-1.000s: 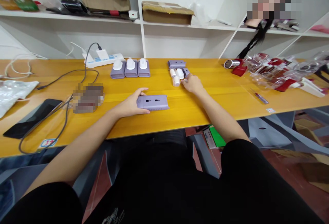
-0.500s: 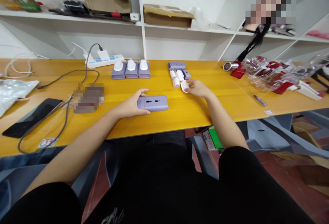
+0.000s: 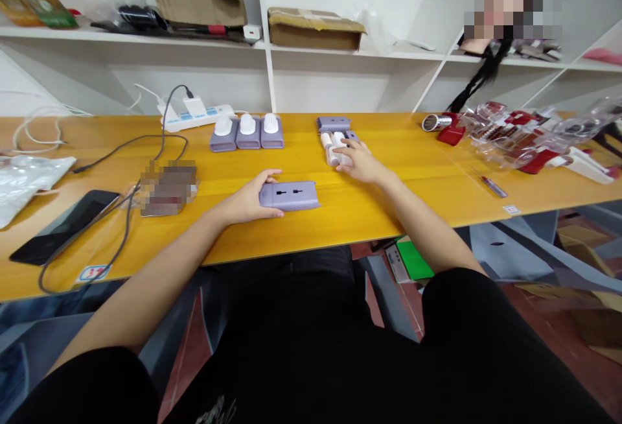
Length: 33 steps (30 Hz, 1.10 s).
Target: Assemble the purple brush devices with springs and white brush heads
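My left hand (image 3: 250, 200) grips the left end of a purple rectangular case (image 3: 294, 196), thumb on the near side and fingers on the far side. Two dark slots show on the case's upper face. Farther off to the right, my right hand (image 3: 363, 161) has its fingers on a small white rounded piece (image 3: 343, 159), partly hidden under them. It lies against other small white pieces (image 3: 327, 141) in a cluster. Just behind the cluster are another purple case (image 3: 334, 124) and a purple part (image 3: 350, 134), partly covered by my fingers.
Three purple holders with white tops (image 3: 247, 132) stand in a row by a power strip (image 3: 199, 118). A phone (image 3: 63, 226), dark cables and a blurred packet (image 3: 170, 189) lie left. Red and clear plastic parts (image 3: 515, 132) and a pen (image 3: 494, 185) lie right. White shelves rise behind.
My right hand has moved left and slightly away from me, bringing the white piece up against the cluster. My left hand keeps its grip on the purple case in the same place.
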Each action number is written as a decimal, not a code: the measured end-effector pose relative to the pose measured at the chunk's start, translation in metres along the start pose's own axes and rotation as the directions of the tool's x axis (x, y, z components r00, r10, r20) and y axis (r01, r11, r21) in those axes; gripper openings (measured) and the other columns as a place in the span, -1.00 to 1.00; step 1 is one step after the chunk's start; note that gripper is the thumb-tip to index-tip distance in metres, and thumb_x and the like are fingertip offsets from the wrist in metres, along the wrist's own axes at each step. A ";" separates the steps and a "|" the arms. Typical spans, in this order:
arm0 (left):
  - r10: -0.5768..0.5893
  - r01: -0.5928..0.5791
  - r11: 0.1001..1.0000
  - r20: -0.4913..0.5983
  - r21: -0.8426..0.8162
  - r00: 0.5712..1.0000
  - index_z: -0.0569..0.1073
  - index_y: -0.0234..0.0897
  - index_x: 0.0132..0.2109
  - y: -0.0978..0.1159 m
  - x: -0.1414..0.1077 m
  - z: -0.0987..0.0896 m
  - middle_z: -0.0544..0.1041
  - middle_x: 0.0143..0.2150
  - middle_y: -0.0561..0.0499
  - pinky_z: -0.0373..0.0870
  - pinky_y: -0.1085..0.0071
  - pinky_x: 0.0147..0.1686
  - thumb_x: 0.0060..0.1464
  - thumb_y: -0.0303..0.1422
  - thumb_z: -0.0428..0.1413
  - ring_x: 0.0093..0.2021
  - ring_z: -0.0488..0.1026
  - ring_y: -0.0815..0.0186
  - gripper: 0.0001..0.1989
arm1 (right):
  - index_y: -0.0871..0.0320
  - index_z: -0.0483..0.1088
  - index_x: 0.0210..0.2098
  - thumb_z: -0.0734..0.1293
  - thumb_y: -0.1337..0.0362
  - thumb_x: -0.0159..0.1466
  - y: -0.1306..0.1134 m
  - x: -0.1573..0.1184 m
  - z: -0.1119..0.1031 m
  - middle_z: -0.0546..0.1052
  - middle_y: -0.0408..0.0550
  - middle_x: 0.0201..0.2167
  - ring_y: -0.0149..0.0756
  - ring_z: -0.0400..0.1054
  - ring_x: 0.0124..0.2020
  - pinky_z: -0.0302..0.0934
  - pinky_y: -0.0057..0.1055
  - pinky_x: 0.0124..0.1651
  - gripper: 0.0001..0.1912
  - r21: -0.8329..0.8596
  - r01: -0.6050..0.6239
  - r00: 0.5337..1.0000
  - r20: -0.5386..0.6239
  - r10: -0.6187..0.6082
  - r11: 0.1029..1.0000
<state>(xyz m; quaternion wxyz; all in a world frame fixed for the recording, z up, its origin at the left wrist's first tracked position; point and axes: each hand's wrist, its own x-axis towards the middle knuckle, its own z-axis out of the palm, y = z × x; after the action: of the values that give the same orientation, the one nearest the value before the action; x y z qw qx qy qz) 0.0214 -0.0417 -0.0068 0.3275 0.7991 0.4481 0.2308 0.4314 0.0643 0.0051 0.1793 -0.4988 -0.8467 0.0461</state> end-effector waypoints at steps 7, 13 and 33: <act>0.003 -0.003 1.000 0.009 -0.003 1.000 0.17 -0.11 0.61 -0.001 0.000 0.000 0.45 0.49 -0.31 0.22 -0.24 0.62 -0.03 0.13 0.53 0.56 0.41 -0.25 0.22 | -0.03 0.69 0.28 0.46 0.21 0.42 -0.001 -0.004 0.004 0.61 0.09 0.43 0.35 0.36 0.47 0.23 0.42 0.49 -0.54 -0.001 0.090 0.995 -0.043 -0.090 0.996; -0.006 0.006 1.000 0.011 -0.005 1.000 0.16 -0.16 0.62 0.000 0.000 0.000 0.43 0.49 -0.34 0.21 -0.21 0.63 -0.03 0.14 0.53 0.57 0.40 -0.25 0.24 | -0.03 0.68 0.29 0.44 0.19 0.43 0.003 -0.016 -0.004 0.68 0.07 0.32 0.29 0.44 0.41 0.24 0.37 0.51 -0.55 0.051 0.157 0.987 -0.051 -0.155 0.986; -0.004 0.004 1.000 0.004 0.004 1.000 0.19 -0.13 0.62 0.001 -0.001 -0.002 0.45 0.50 -0.32 0.24 -0.24 0.61 -0.04 0.14 0.55 0.56 0.42 -0.29 0.24 | 0.05 0.56 0.43 0.45 0.26 0.37 0.009 -0.018 -0.005 0.59 0.17 0.40 0.21 0.44 0.46 0.26 0.25 0.60 -0.37 0.113 0.003 0.999 -0.034 0.001 0.994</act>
<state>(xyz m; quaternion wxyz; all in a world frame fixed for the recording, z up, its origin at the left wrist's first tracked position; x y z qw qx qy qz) 0.0202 -0.0424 -0.0045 0.3274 0.7993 0.4496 0.2277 0.4484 0.0525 0.0033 0.2216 -0.4881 -0.8399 0.0851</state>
